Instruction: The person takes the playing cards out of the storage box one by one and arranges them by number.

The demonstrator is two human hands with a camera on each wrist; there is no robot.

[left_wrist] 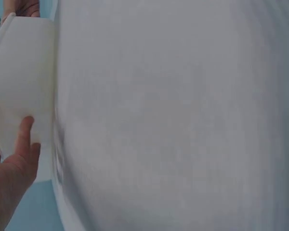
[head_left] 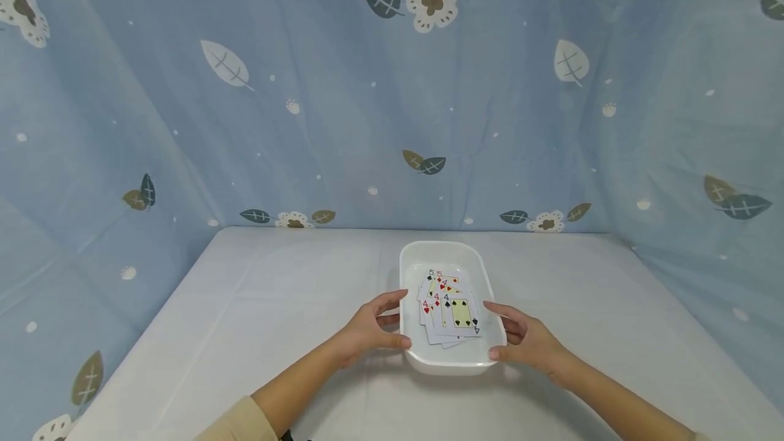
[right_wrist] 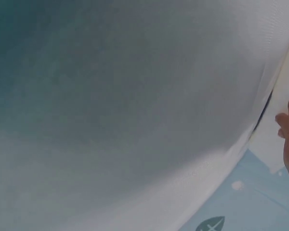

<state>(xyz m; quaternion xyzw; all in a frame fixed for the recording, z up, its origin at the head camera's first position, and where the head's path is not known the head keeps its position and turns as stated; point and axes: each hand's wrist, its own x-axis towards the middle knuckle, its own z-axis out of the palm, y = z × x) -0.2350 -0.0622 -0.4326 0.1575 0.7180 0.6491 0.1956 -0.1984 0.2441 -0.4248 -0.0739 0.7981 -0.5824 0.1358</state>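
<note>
A white rectangular plastic tray (head_left: 437, 358) with rounded corners is held between two hands over the white table. Inside it lie several playing cards (head_left: 462, 313), face up and overlapping, fours and fives among them. On the tray's left side the left hand (head_left: 376, 325) has its thumb at the near rim and its fingers along the outer wall. The right hand (head_left: 527, 339) grips the opposite side, its thumb at the near right corner and its forefinger at the rim. From the left wrist view, the left fingers (left_wrist: 24, 137) touch the tray's outer wall (left_wrist: 26, 67).
A table (head_left: 294, 271) covered in white cloth spreads out around the tray. Behind it and on both sides hangs a blue curtain (head_left: 343, 121) printed with leaves and flowers, meeting the table's far edge.
</note>
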